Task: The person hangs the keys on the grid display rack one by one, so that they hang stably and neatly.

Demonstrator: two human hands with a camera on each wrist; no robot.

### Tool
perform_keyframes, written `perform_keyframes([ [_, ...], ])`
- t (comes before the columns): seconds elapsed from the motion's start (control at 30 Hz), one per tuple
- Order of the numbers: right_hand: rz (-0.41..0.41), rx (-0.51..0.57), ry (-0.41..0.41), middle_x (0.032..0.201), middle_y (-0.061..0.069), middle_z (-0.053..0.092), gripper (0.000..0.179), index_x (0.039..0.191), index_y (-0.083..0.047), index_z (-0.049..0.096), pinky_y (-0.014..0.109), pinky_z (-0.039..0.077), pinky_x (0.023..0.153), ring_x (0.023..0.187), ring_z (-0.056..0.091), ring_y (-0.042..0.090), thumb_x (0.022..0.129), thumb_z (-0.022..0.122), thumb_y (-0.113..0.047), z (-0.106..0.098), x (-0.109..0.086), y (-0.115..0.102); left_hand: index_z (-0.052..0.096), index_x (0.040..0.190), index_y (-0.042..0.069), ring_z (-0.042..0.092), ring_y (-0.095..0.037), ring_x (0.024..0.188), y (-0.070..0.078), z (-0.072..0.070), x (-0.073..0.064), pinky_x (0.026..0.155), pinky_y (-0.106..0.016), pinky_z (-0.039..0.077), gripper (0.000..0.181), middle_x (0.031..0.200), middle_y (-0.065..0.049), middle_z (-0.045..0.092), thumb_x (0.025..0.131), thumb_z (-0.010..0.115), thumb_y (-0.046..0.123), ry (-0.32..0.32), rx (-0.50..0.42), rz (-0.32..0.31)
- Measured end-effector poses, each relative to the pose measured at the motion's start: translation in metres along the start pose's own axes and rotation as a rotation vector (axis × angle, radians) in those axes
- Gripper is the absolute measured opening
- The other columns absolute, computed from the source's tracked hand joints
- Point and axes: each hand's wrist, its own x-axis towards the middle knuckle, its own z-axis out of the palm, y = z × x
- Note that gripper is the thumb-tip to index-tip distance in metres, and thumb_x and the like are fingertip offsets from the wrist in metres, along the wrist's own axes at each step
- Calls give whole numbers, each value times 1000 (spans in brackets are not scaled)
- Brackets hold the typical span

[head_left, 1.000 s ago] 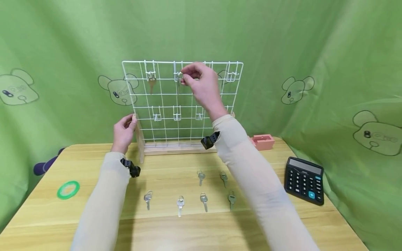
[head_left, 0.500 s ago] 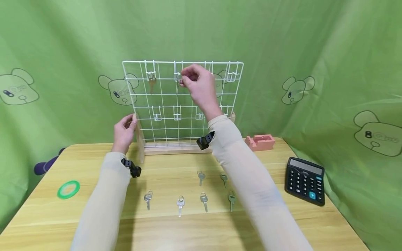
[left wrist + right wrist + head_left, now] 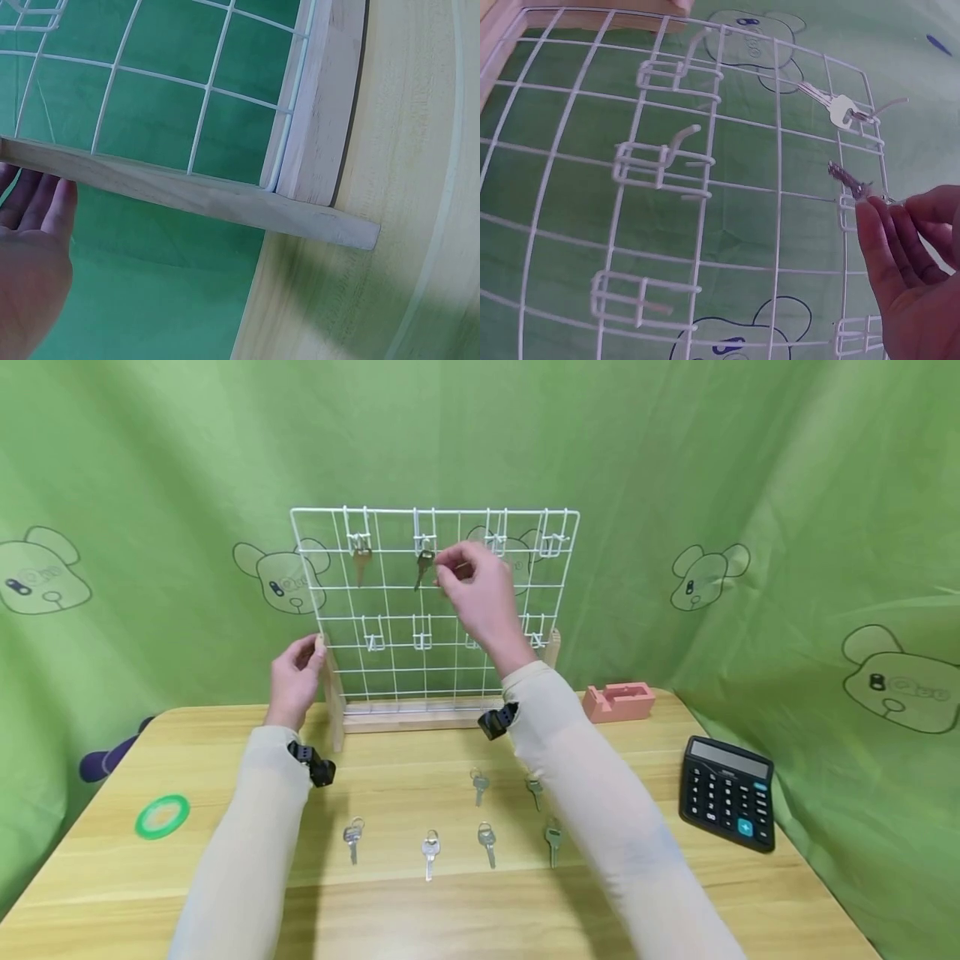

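A white wire grid rack (image 3: 395, 670) with hooks stands in a wooden frame. My left hand (image 3: 292, 681) grips its left wooden post (image 3: 210, 199), fingers reaching behind the wood. From the second top hook hangs a dark key (image 3: 424, 565), slightly tilted. Just right of that key is my right hand (image 3: 483, 589), thumb and fingers loosely bent; in the head view a small gap separates fingertips and key. In the right wrist view the fingertips overlap the head end of this key (image 3: 846, 180). Another key (image 3: 362, 564) hangs on the leftmost top hook.
Several keys with rings, such as a silver key (image 3: 431, 853), lie on the wooden table (image 3: 390, 927). A black calculator (image 3: 726, 792) is at right, a pink holder (image 3: 619, 702) behind it. A green ring (image 3: 162, 817) lies at left. Green curtains (image 3: 637, 452) surround the table.
The right hand has moved slightly down and away from the second top hook, letting go of the key, which now shows hanging there. The left hand has stayed on the post.
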Motion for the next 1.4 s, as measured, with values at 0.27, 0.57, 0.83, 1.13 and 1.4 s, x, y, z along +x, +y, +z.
perform_keyframes([
  [0.27,-69,-92,-108,101,2,64,16,111,-3,66,21,54,81,91,60,13,97,61,-7,-9,-26,17,44,146,9,47,-24,127,0,-2,-2,107,-27,41,45,143,-15,49,103,52,19,12,-51,-18],
  [0.57,50,-145,-237,104,3,66,17,113,-5,65,27,54,83,92,61,16,98,61,-11,-26,-53,50,45,145,7,46,-26,129,2,-3,-1,107,-30,42,45,144,-15,48,103,53,18,-15,-45,-6],
  [0.83,72,-228,-346,104,2,63,16,111,-6,67,29,54,88,97,61,18,96,63,-9,-34,-84,84,44,146,7,46,-27,129,1,-2,-1,106,-31,43,46,145,-17,46,102,53,18,-26,-61,-18],
  [1.13,183,-190,-480,102,4,66,16,108,-6,68,31,56,84,97,61,19,93,66,-7,-36,-111,124,44,146,8,46,-23,130,-2,-4,0,104,-27,44,46,146,-12,47,102,54,19,-30,-62,-25],
  [1.4,168,-186,-580,99,11,68,17,104,-3,68,32,54,86,92,61,19,88,68,1,-29,-128,144,44,146,7,46,-24,130,-2,-4,0,105,-28,44,46,146,-12,47,102,54,17,-31,-64,-20],
])
